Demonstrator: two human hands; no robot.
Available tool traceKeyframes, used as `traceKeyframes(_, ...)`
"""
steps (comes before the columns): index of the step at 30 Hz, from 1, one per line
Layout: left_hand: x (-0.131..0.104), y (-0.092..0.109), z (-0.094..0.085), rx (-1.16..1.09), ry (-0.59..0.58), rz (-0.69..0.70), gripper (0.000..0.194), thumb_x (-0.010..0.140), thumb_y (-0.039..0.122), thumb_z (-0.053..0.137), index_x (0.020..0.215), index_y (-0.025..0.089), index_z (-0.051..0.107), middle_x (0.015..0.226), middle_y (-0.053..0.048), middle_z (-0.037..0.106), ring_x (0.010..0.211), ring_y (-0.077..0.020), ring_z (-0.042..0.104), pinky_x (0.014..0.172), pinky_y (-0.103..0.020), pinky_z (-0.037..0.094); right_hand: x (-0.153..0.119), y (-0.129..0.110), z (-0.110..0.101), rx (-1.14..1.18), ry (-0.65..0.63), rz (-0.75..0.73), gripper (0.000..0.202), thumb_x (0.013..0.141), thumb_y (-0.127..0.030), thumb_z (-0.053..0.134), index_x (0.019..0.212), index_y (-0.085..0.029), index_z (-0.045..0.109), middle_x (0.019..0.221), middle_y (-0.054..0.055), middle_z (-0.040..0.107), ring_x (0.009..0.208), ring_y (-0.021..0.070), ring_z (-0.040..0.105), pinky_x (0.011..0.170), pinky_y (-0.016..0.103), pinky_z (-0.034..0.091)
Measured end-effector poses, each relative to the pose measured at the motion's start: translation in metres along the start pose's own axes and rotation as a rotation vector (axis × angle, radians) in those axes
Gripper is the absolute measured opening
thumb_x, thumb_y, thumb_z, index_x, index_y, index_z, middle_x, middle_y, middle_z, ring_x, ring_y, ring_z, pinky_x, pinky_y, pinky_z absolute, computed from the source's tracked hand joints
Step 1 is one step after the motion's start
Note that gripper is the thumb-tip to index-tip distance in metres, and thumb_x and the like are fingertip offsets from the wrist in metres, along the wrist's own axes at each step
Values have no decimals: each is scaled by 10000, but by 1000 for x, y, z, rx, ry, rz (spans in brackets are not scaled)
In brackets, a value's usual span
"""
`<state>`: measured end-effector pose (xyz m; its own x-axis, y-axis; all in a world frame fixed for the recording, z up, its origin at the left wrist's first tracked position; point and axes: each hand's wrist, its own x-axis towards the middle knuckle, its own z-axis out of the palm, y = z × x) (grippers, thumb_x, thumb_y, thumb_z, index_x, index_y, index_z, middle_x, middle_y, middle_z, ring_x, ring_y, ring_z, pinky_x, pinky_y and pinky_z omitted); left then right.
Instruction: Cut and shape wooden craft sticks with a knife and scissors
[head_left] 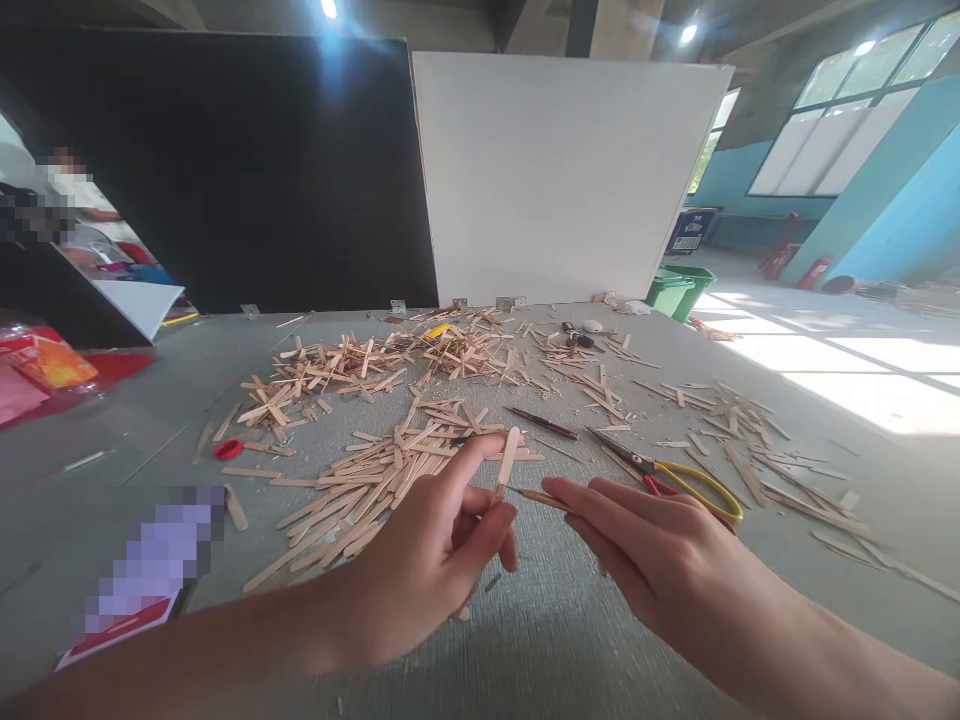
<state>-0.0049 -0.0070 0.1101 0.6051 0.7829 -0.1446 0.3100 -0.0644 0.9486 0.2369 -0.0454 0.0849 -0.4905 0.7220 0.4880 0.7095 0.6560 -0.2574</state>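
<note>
In the head view, my left hand (457, 535) is closed on a wooden craft stick (508, 458), which stands almost upright between thumb and fingers. My right hand (652, 540) pinches a slim tan-handled tool (546, 498) with a fine dark tip; its exact kind is unclear. That tip meets or nearly meets the lower part of the stick. Behind my left hand spreads a pile of loose craft sticks (390, 465). Scissors (660, 475) with yellow and red handles lie just beyond my right hand, and a dark pen-like tool (541, 422) rests left of them.
Heaps of sticks (337, 365) cover the table's far part, with more scattered sticks (750, 440) at right. A red ring (228, 450), possibly tape, lies left. Black (247, 170) and white panels (562, 180) stand behind. Another person (75, 190) is at far left.
</note>
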Motion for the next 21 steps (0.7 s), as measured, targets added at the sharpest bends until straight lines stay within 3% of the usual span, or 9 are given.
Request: traceKeyframes(21, 0, 0, 1, -34, -13, 8, 580, 1075, 466, 468, 1566, 294, 212, 846, 7, 673, 491, -67, 414, 481, -207, 409, -2, 1, -1, -58, 8, -15, 420, 1041, -92, 421, 1426, -163, 572, 878, 73, 706, 641, 145, 644, 553, 247, 482)
